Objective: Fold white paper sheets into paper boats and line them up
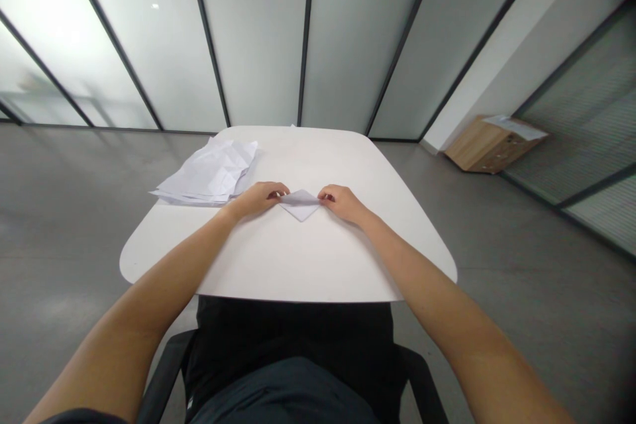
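Observation:
A small folded sheet of paper point(301, 207) lies on the white table in front of me, diamond-shaped, with a crease running across it from side to side. Its left corner is pinched by my left hand point(261, 199), fingers curled. On the opposite corner, my right hand point(342, 202) has its thumb and fingers closed on the paper too. The near point of the sheet faces me and the upper part looks slightly raised. Fingertips partly cover both side corners.
A pile of loose, wrinkled white paper point(209, 171) rests at the table's left edge. The white table point(303, 271) has rounded corners. Chair armrests flank my lap. A wooden cabinet point(489, 144) stands on the floor at right, near frosted glass panels point(253, 33).

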The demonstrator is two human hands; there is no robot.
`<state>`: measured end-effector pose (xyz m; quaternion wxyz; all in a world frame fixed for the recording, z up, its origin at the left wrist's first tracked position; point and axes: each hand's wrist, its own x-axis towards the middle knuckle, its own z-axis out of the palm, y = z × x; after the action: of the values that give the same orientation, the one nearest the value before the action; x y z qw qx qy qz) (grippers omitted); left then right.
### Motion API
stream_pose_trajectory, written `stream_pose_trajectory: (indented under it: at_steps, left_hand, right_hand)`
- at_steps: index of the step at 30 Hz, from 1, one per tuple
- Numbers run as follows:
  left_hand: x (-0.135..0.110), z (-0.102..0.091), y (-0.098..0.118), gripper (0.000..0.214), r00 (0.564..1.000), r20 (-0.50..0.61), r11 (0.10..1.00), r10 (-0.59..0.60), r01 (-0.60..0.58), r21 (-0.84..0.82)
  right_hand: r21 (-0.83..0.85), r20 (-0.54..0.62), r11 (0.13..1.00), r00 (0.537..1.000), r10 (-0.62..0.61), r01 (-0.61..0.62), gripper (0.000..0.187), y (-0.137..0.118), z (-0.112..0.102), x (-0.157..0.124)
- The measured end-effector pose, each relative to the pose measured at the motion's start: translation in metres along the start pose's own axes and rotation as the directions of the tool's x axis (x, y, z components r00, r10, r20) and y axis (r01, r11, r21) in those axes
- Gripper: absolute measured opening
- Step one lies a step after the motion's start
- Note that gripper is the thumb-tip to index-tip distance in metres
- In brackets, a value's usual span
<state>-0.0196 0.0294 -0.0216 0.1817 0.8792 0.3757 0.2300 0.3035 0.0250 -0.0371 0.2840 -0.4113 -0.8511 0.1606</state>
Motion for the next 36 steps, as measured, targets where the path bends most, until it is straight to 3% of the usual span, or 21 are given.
stream_pose_trajectory:
  at_steps: [6,13,17,22,25,29,36]
  left_hand:
    - [-0.002,-0.003,0.007,0.035,0.998,0.025,0.999,0.050,-0.050,0.007]
    - [-0.005,-0.011,0.031,0.029,0.982,0.075,0.961,0.173,-0.185,0.207]
    - [-0.005,-0.009,0.040,0.024,0.989,0.072,0.940,0.128,-0.144,0.311]
    - [-0.005,0.001,0.051,0.028,1.000,-0.018,0.895,0.003,0.006,0.446]
    - [-0.004,0.004,0.054,0.039,0.999,-0.024,0.888,-0.027,0.035,0.459]
    - [-0.004,0.003,0.054,0.038,1.000,-0.017,0.891,-0.023,0.029,0.453]
    - [-0.004,0.005,0.052,0.027,0.982,0.128,0.937,0.138,-0.172,0.305]
  right_hand:
    - [-0.012,0.007,0.997,0.997,-0.078,0.078,0.027,0.003,-0.001,0.000]
    - [-0.112,0.062,0.982,0.987,-0.149,0.155,0.035,-0.005,-0.009,-0.001]
    - [-0.268,0.142,0.950,0.982,-0.125,0.160,0.030,-0.015,-0.013,-0.001]
    - [-0.415,0.204,0.892,0.974,-0.101,0.180,0.028,-0.030,-0.016,-0.003]
    - [-0.459,0.194,0.874,0.978,-0.078,0.160,0.027,-0.039,-0.016,-0.005]
    - [-0.496,0.179,0.851,0.979,-0.096,0.174,0.029,-0.046,-0.012,-0.005]
    - [-0.481,0.183,0.858,0.978,-0.102,0.180,0.034,-0.039,-0.005,-0.002]
